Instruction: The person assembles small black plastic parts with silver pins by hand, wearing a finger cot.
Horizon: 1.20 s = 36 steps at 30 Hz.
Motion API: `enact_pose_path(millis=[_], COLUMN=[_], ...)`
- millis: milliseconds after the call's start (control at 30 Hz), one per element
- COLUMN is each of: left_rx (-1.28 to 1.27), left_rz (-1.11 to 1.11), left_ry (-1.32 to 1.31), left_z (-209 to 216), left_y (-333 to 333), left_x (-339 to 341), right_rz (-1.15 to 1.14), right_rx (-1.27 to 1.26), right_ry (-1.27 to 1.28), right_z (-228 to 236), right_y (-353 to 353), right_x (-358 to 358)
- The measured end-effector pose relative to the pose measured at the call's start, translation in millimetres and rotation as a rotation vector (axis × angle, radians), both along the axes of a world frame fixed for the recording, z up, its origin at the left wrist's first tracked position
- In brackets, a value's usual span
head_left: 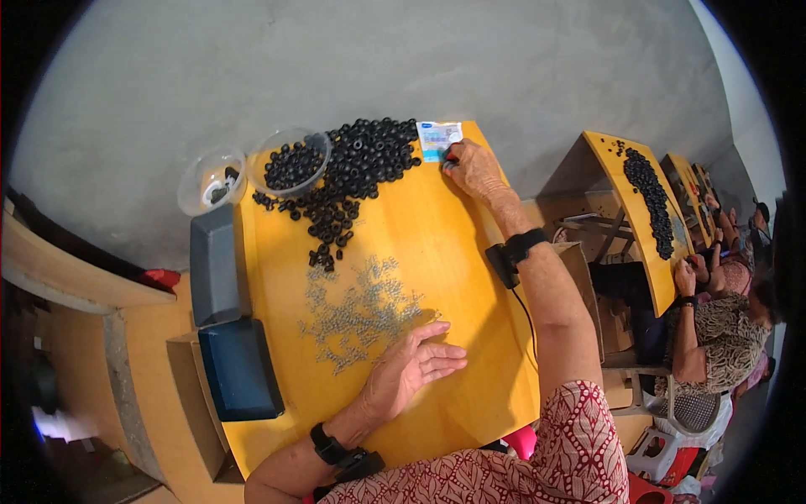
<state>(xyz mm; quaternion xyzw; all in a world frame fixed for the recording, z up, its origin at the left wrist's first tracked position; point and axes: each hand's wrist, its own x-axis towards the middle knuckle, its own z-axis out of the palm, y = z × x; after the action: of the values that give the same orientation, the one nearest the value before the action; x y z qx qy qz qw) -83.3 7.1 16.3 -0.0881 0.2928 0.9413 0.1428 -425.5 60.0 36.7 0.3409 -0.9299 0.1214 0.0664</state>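
Note:
My left hand (413, 367) is held palm up above the near part of the yellow table (420, 227), its fingers stretched out and nothing in them. Just beyond it, small grey metal-looking pieces (357, 311) lie scattered. My right hand (477, 172) is at the far right corner, fingers closed on a small red and dark thing (452, 154) that they mostly cover. That hand is right beside a white and blue packet (434, 134). Left of the packet spreads a heap of small black ring-shaped parts (365, 155).
A clear round tub (326, 160) holding black parts stands at the far left, next to another clear tub (186, 189). Grey (217, 260) and dark blue (239, 374) trays line the left edge. Rightward, other people sit at a yellow table (617, 168). A grey wall stands behind.

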Motion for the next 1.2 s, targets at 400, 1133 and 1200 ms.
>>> enact_pose_path(millis=[400, 1133, 1200], left_rx=[-0.006, 0.069, 0.058], left_rz=[0.077, 0.212, 0.217], left_ry=[0.047, 0.001, -0.014], left_z=[1, 3, 4], left_y=[-1, -11, -12], left_x=[2, 11, 14], right_rz=[0.351, 0.593, 0.615], right_rx=[-0.512, -0.602, -0.57], right_ry=[-0.438, -0.589, -0.53], right_z=[48, 29, 32], right_y=[45, 78, 77], right_x=[143, 230, 232])
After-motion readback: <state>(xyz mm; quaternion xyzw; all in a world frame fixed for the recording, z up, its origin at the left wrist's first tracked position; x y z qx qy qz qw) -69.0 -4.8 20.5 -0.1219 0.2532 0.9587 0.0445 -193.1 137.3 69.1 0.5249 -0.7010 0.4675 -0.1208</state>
